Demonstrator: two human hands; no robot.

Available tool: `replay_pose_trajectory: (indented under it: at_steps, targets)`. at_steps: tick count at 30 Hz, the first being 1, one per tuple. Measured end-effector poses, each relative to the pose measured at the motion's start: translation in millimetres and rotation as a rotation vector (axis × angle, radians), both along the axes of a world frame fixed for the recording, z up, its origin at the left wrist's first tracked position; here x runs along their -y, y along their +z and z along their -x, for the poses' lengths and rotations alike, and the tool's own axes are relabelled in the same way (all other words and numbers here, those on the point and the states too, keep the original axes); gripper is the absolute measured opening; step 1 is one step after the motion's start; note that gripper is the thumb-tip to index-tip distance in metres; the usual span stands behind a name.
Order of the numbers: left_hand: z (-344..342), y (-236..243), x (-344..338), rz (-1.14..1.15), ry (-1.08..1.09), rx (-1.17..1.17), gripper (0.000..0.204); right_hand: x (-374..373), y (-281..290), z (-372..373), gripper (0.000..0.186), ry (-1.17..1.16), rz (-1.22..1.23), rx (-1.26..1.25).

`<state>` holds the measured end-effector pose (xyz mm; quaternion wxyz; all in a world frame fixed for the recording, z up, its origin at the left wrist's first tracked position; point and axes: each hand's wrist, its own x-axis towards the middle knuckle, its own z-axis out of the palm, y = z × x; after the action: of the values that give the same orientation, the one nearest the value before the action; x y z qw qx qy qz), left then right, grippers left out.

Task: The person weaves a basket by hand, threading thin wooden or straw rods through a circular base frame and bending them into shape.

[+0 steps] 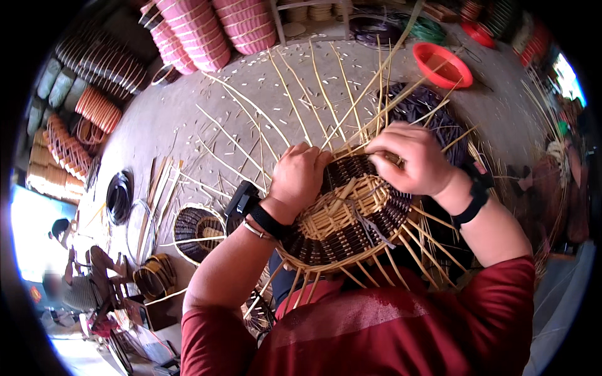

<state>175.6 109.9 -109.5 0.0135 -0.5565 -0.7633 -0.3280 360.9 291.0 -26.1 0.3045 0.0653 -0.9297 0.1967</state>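
Note:
An oval, partly woven basket of dark brown and natural cane sits in my lap, long pale stakes radiating from its rim. My left hand has its fingers curled over the far left of the rim, gripping it. At the far right of the rim, my right hand is closed in a pinch on the weaving; the exact strand is hidden by my fingers. Loose grey strips and short cane pieces lie inside the basket.
A small two-tone basket and dark coils lie left. Stacked baskets line the walls. A red basin and dark purple bundle lie beyond my right hand. Another person sits at far left. Cane scraps litter the floor.

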Motion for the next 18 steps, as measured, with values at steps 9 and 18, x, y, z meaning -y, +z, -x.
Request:
replay_pose_trajectory:
  at_steps: [9, 18]
  targets:
    - [6, -16, -9, -0.015, -0.139, 0.138, 0.019, 27, -23, 52, 0.03, -0.29, 0.801, 0.418]
    - [10, -7, 4, 0.037, -0.216, 0.245, 0.019, 18, -31, 30, 0.031, -0.193, 0.118, 0.542]
